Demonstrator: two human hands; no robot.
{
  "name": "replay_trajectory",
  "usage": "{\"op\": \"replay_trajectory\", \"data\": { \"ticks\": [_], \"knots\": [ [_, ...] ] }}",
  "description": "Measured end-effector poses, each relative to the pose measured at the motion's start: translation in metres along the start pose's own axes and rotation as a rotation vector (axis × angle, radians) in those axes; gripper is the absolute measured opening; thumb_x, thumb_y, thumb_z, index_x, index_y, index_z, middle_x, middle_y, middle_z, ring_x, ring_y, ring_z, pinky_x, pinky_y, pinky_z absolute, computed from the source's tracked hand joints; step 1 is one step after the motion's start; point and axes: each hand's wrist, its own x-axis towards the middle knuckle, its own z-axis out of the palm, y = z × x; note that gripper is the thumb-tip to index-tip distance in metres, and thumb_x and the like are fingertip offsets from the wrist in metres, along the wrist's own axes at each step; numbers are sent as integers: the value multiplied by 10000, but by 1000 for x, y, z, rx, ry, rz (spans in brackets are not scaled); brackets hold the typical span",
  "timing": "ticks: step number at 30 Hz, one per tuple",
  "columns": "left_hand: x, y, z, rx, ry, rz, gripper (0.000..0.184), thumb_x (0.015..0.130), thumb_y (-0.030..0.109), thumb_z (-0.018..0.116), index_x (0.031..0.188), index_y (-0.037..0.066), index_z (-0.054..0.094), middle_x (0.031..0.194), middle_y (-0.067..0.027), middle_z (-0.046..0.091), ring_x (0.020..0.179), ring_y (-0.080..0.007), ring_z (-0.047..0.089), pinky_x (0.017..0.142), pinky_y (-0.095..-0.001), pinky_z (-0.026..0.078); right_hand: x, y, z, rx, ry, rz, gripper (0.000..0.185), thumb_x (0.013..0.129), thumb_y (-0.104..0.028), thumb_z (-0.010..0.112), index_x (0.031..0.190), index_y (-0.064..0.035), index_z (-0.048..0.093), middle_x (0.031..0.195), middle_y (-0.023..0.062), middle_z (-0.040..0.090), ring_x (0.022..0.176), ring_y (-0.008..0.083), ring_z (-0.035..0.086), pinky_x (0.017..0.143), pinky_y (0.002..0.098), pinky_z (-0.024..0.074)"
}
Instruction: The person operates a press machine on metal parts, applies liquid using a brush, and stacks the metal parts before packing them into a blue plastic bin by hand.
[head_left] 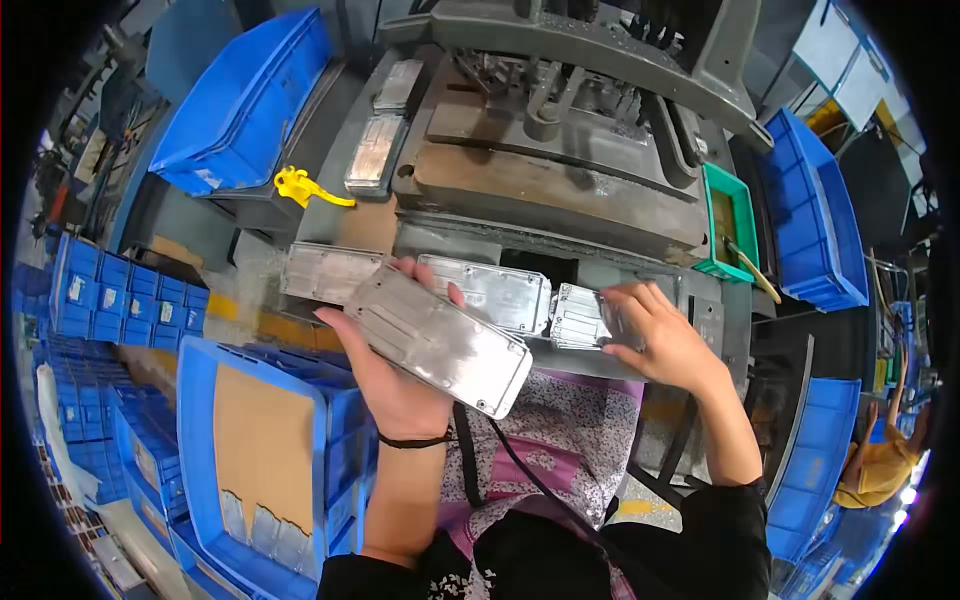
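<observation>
A silvery cast-metal cover [440,340] lies tilted across my left hand [400,395], whose thumb and fingertips wrap its edges. My right hand [660,335] has its fingers curled over the right end of another metal cover [577,316] at the bench's front edge. Between the hands, on the bench, is a further metal cover [490,290], partly hidden by the held one. Behind my left fingers sits one more metal cover [325,272].
A heavy press [560,190] stands behind the row of covers. Stacked covers [377,150] and a yellow tool [305,187] are to its left, a green tray [735,215] to its right. Blue bins [245,105] flank the bench; a cardboard-lined blue crate [195,440] is at lower left. Another person [885,460] is far right.
</observation>
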Motion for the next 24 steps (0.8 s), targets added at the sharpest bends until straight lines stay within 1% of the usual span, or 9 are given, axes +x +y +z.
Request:
{"op": "replay_trajectory", "data": {
  "ticks": [3,7,8,11,14,15,17,19,24],
  "knots": [
    [-1,-3,-4,-63,-69,-12,771,876,712,402,1239,36,475,1152,-80,573,1102,-237,530,958,-492,416,-3,-17,-6,-1,75,22,702,729,-279,787,1306,-13,487,1239,164,547,1133,349,519,974,402,429],
    [-8,-19,-2,-148,-88,-23,812,883,709,389,1289,8,446,1222,-115,552,1113,-260,529,956,-477,434,6,-82,-5,434,145,-47,858,656,-451,831,1309,-7,496,1175,189,597,1032,349,600,921,391,475],
    [-9,-22,-2,-172,-114,-50,823,881,715,382,1300,8,439,1243,-126,548,1144,-271,525,977,-480,428,12,-94,-8,357,86,-66,880,641,-473,835,1301,1,500,1160,188,607,1027,349,616,884,383,498],
    [-17,-24,6,-19,-19,10,834,885,721,359,1310,7,435,1276,-142,539,1188,-286,515,1003,-477,419,20,-101,-2,325,42,-54,802,693,-471,805,1248,39,531,1009,189,617,874,374,645,759,402,534],
    [-14,-16,6,66,-76,113,819,887,738,305,1277,31,452,1187,-145,567,1114,-300,540,971,-466,437,17,-87,-3,388,66,-20,703,725,-413,797,1202,49,566,1009,206,641,863,376,653,768,390,535],
    [-12,-8,5,61,-76,114,819,887,738,305,1277,31,452,1187,-145,567,1114,-300,540,971,-466,437,13,-82,-8,402,106,30,663,654,-299,861,1166,33,602,1035,188,666,863,295,673,775,366,534],
    [-7,18,-1,271,130,256,813,899,726,307,1287,25,443,1177,-154,572,1107,-311,541,958,-475,449,2,-59,-21,271,175,59,685,610,-279,877,1156,34,607,1007,181,675,829,250,662,760,342,527],
    [0,59,-41,379,42,322,781,918,703,315,1279,25,459,1173,-148,573,1097,-308,549,948,-472,459,-7,-32,-39,205,273,226,692,593,-278,872,1149,43,613,989,156,679,797,207,628,726,325,506],
    [-4,137,-70,498,345,399,670,959,618,366,1172,7,540,1042,-135,610,918,-278,589,836,-396,482,-11,64,-70,5,509,453,598,712,-323,798,1151,43,622,953,138,667,809,191,589,727,325,474]
  ]
}}
